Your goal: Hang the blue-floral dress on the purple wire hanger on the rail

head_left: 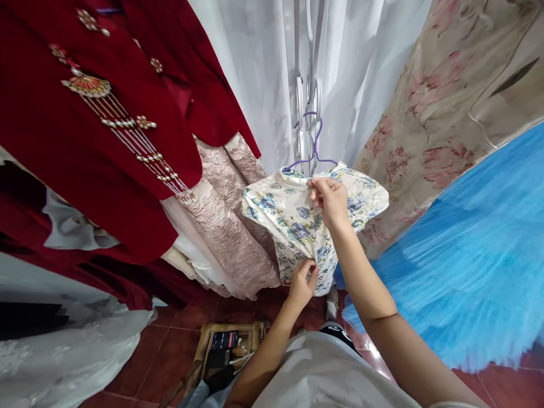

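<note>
A white floral dress (300,212) with blue and yellow flowers hangs on a purple hanger (315,148). My right hand (331,201) is at the neckline, its thumb and fingers pinching the fabric near the collar's front. Lower down, my left hand (304,282) pinches the front seam of the same garment. Between the two hands the seam runs roughly straight. Whether a zipper or another fastener lies along it, I cannot tell.
Dark red garments (127,113) with a beaded tassel (136,141) hang at the left, beside pink brocade (229,215). White curtains (361,62) are behind. Blue tulle (476,249) spreads on the right. A wooden stool (206,340) holding a phone (225,340) stands below.
</note>
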The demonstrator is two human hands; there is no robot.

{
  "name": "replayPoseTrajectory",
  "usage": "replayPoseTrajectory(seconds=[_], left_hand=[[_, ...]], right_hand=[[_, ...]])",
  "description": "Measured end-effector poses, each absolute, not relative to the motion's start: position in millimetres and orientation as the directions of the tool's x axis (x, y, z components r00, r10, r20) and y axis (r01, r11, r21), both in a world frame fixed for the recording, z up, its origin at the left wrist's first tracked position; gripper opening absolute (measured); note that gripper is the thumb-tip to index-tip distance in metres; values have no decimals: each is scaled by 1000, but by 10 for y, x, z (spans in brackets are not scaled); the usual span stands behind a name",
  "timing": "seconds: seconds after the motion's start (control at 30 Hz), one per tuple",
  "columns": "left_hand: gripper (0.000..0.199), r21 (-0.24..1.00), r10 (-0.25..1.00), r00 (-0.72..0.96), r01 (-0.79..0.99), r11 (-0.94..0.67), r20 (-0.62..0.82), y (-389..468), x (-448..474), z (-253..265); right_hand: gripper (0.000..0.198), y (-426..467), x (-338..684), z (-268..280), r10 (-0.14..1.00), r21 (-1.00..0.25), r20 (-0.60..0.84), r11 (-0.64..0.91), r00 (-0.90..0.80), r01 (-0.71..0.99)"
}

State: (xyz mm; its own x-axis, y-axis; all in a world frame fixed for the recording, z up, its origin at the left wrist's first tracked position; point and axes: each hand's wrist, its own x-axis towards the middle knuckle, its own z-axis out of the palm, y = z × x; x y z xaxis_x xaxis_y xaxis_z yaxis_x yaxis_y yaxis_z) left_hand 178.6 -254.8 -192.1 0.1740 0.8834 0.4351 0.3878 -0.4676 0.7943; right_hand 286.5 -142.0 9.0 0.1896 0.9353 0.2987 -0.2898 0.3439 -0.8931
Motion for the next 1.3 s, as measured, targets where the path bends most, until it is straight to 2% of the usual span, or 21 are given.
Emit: replayPoseTrajectory(seconds=[0.1,0.17,0.23,0.33,0.43,0.57,0.7,0.83,1.07,1.2,1.3], left_hand=[[17,738,813,105,367,-567,573,-2299,1666,-1576],[18,627,687,24,386,-677,727,-2067,1585,-1155],[26,513,579,17,442,-736,815,-1817,1520,-664],[34,391,543,229,482,-785,808,-1477,1462,-35],[23,281,510,435,489,-826,742,-1247,1443,277],[16,219,488,449,527,-821,749,-1136,1439,346],[15,235,488,399,534,-812,776,-1169,1450,350],[14,305,491,226,551,-777,842,-1242,1439,404],[18,393,488,10,579,-714,873,-954,740,616],[28,544,574,-110,502,-672,811,-550,57,463],[35,731,668,-297,299,-613,682,-470,-169,99]], right_hand=[[25,-1503,2887,36,940,-899,287,331,186,-288],[22,-1552,2912,0,943,-902,277,321,185,-288],[21,-1576,2943,-17,943,-908,280,321,179,-271],[22,-1556,2974,-16,936,-913,311,342,163,-223],[26,-1501,2946,-57,916,-897,374,397,146,-193],[32,-1459,2812,-199,886,-860,433,461,166,-218],[34,-1429,2678,-245,879,-856,427,468,213,-217],[31,-1381,2597,-235,890,-871,418,449,180,-199],[29,-1636,2587,-783,970,-972,224,230,99,-52],[27,-1879,2582,-1010,982,-981,187,187,13,-48],[26,-1989,2536,-1082,984,-984,171,167,-52,-68]])
